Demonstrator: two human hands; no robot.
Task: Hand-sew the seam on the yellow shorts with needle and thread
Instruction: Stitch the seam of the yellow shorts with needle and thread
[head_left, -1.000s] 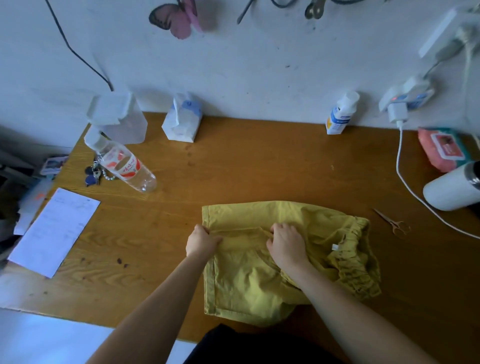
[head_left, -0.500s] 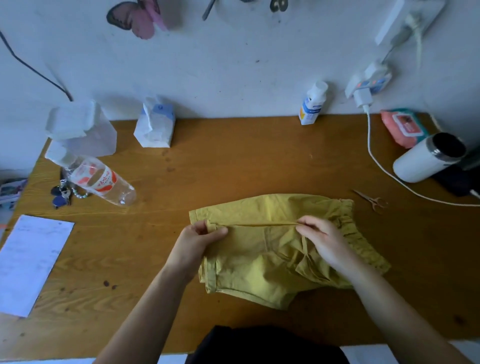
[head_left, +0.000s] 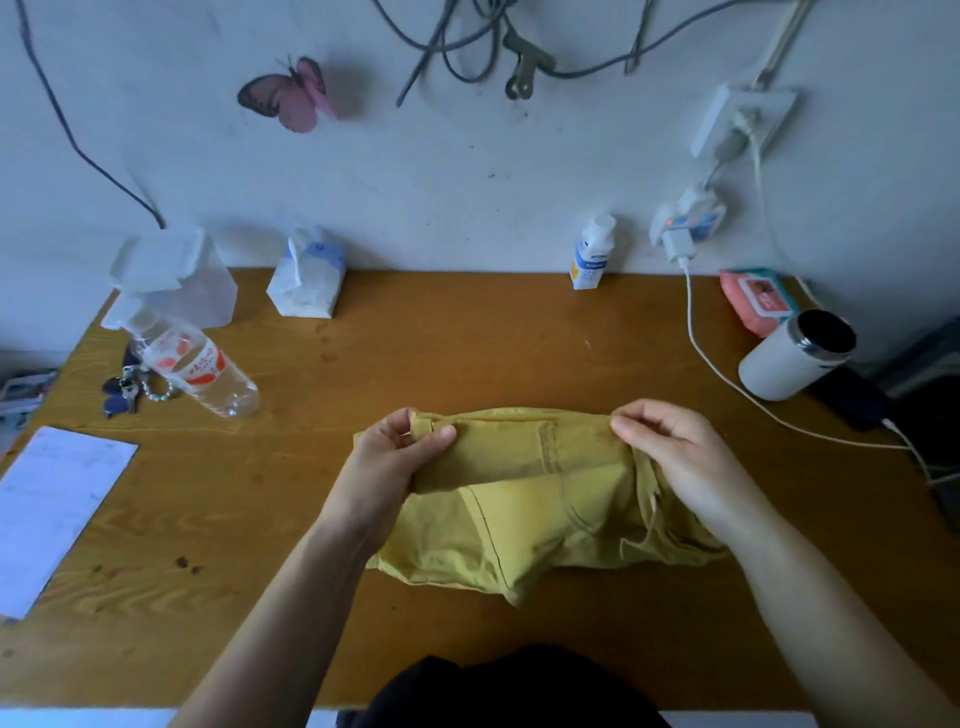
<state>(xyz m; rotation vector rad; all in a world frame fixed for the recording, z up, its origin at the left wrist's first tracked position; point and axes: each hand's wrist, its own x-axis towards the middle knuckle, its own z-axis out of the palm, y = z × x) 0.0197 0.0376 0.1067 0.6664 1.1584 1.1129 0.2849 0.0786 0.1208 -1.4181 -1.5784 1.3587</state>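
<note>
Head view, and both hands are on the yellow shorts (head_left: 524, 525), which lie bunched at the near-middle of the desk (head_left: 467, 338). Left hand (head_left: 392, 460) pinches one end of the top fold, thumb over the cloth. Right hand (head_left: 672, 452) has its fingers (head_left: 631, 423) curled, nipping the other end. That pulls the edge taut between them, raised just off the wood: a hold for checking or lining up the seam, I'd judge. No needle or thread in sight, so stitching looks not yet started.
</note>
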